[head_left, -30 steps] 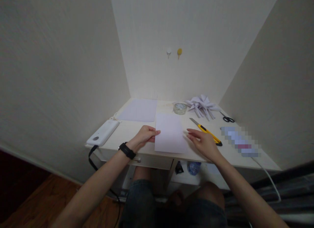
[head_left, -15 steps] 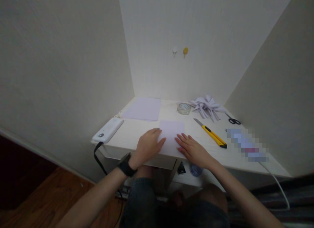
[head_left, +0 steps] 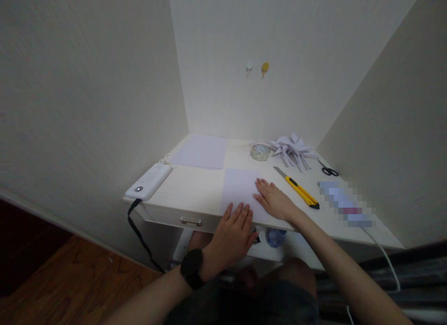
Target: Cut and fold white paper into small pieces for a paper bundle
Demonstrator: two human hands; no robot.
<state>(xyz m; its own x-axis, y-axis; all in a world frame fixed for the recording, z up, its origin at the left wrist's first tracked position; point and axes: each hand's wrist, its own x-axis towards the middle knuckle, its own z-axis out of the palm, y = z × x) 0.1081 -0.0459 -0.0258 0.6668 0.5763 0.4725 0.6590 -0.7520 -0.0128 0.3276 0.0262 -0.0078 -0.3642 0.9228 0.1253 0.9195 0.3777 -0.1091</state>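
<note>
A white sheet of paper (head_left: 239, 187) lies near the front edge of the white desk (head_left: 195, 187). My left hand (head_left: 232, 234) is at the sheet's near edge, fingertips on the paper and palm hanging in front of the desk edge. Its fingers are stretched out, with nothing in them. Flat on the sheet's right side rests my right hand (head_left: 274, 199), fingers extended toward the back left. A yellow utility knife (head_left: 300, 191) with its blade out lies right of the sheet, close to my right hand.
At the back left is a stack of paper (head_left: 200, 152). Behind the sheet stand a tape roll (head_left: 260, 152) and rolled paper pieces (head_left: 293, 150). Black scissors (head_left: 328, 169) and a blurred-out item (head_left: 345, 204) lie right. A white corded device (head_left: 150, 181) sits left.
My left hand has moved from the sheet's left side to its near edge, down and right. My right hand has slid slightly up and right along the paper. The view has shifted a little.
</note>
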